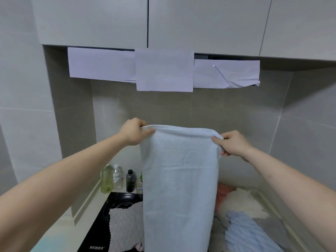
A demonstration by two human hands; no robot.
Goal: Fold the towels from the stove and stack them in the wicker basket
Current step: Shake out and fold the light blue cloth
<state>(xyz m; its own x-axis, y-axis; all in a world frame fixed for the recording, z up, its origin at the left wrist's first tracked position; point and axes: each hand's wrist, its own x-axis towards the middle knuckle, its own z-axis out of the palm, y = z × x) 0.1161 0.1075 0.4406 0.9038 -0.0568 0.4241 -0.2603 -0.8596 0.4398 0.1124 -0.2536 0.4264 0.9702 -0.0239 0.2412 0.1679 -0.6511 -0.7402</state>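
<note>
Upright, the white towel (179,179) hangs lengthwise — left hand (133,131) and right hand (231,143) pinching its top corners.

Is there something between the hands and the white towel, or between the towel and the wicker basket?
Nothing between hands and towel: the left hand and right hand already pinch the top corners of the white towel. The basket is not in view, so that path cannot be judged.
</note>
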